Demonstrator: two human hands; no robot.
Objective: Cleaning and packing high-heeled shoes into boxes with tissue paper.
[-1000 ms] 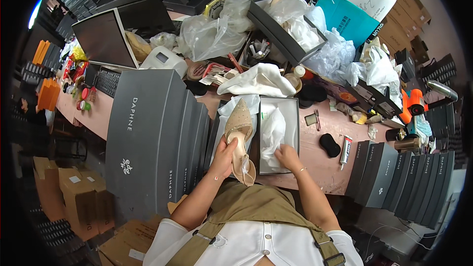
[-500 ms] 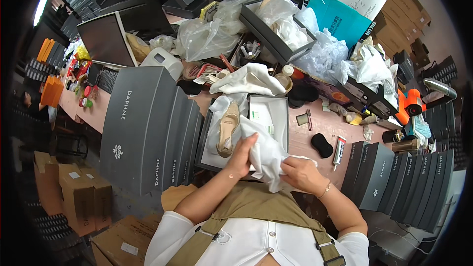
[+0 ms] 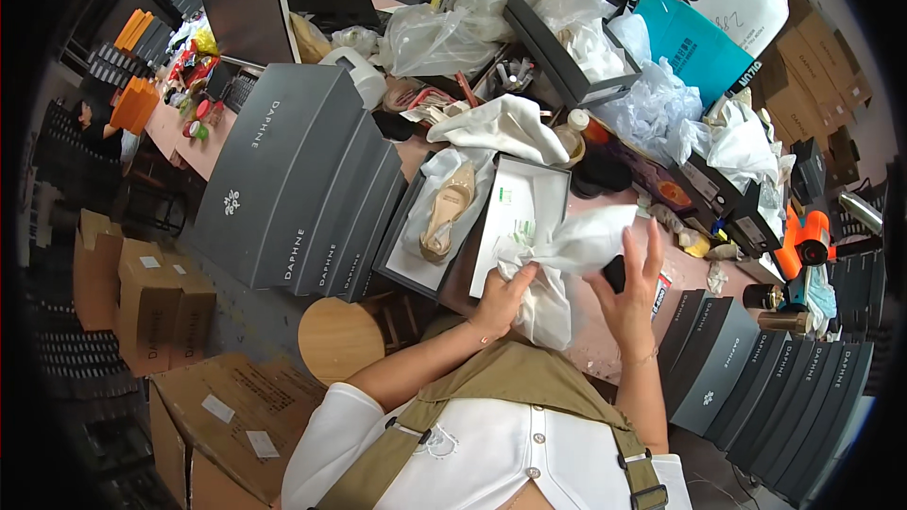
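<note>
My left hand (image 3: 503, 306) is closed round a bunched sheet of white tissue paper (image 3: 593, 238), with part of it hanging below the fist. Beside the paper's right end, my right hand (image 3: 625, 300) is raised with fingers spread and holds nothing. Whatever the tissue may wrap is hidden. A beige-gold shoe (image 3: 449, 208) lies on tissue in the left part of a dark-edged shoebox (image 3: 402, 267). Alongside it is an open white-lined box part (image 3: 491, 217) with green-printed white pieces inside, partly behind the tissue.
Large grey shoeboxes (image 3: 269, 170) stand at the left, and more grey boxes (image 3: 723, 359) stand in a row at the right. Behind are a white cloth (image 3: 501, 127), plastic bags (image 3: 430, 38) and an open box of tissue (image 3: 590, 57). A round wooden stool (image 3: 340, 338) stands below left.
My right hand has let go of the tissue, risen and opened. The tissue has shifted right, away from the shoe, its right part now spread upward. The whole view has turned slightly.
</note>
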